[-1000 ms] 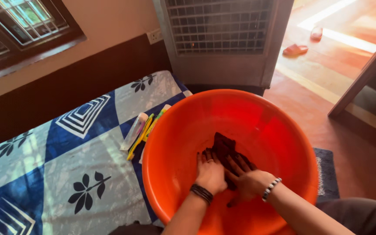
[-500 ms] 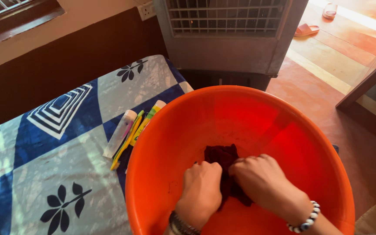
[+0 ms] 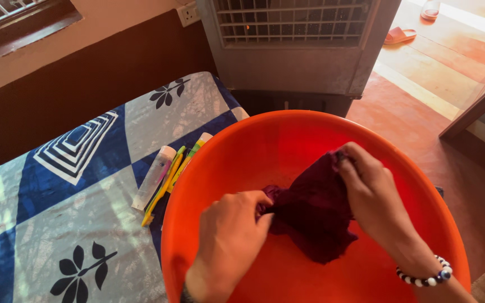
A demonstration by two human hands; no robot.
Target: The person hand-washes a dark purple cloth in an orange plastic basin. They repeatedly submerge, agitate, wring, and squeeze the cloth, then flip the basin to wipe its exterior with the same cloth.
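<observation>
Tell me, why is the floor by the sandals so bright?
Head view: sunlight washes out the red floor near the pink sandals; the round orange plastic tub glows with soft glare; the dark maroon cloth looks shadowy, both hands slightly blurred.

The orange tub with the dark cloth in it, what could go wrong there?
The orange tub seems to sit partly over the bed's edge, so it might tip. The dark red cloth is lifted between the left hand and right hand; if wet, it could drip or stain the patterned sheet. The tubes and toothbrushes lie right against the tub's rim and could be knocked off.
</observation>
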